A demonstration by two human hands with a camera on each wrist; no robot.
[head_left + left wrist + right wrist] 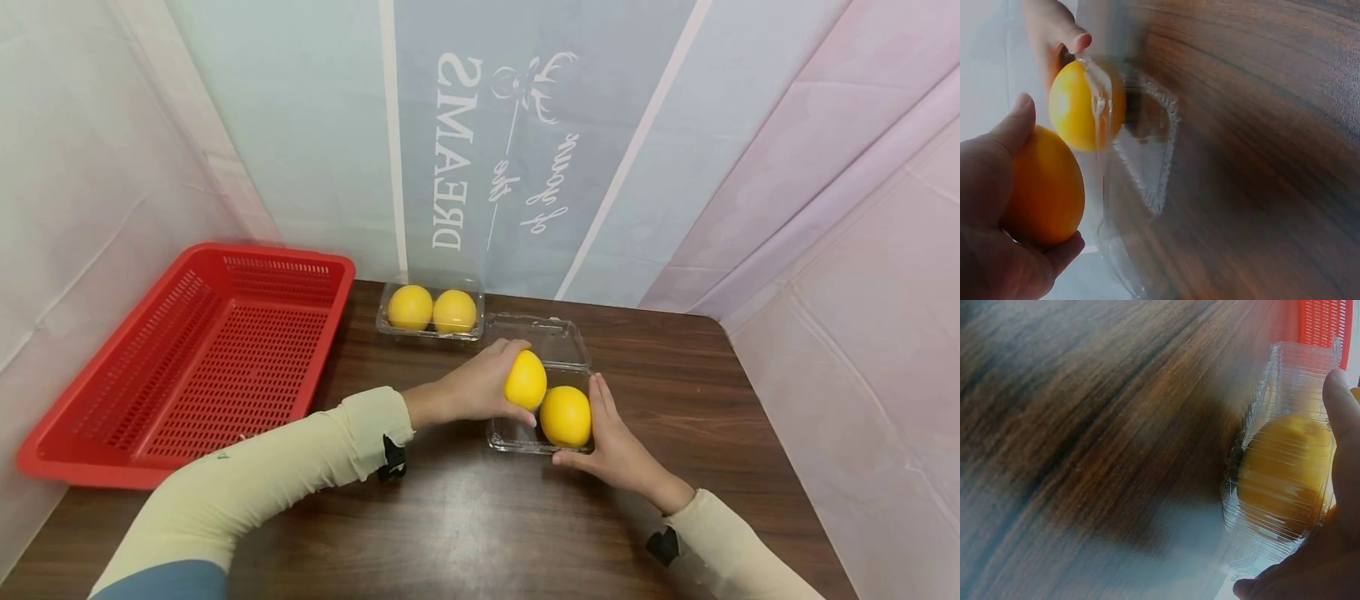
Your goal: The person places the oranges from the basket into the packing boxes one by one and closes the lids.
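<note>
My left hand [487, 383] holds an orange [526, 380] between thumb and fingers, above the left part of an open clear plastic box [513, 435]. In the left wrist view, the held orange [1047, 187] appears beside the box's clear wall [1105, 206]. Another orange [566, 416] sits in the box's right part. My right hand [618, 450] grips the near right corner of the box, thumb along the front and fingers along the right side. Seen from the right wrist, the thumb [1342, 406] lies at the rim. The box's lid [543, 340] is folded back.
Behind and to the left, a second clear box [468, 332] contains two oranges [410, 307]. A red plastic basket [247, 367] stands at the left of the wooden table [465, 533]. Hanging cloth [322, 150] borders the back and sides.
</note>
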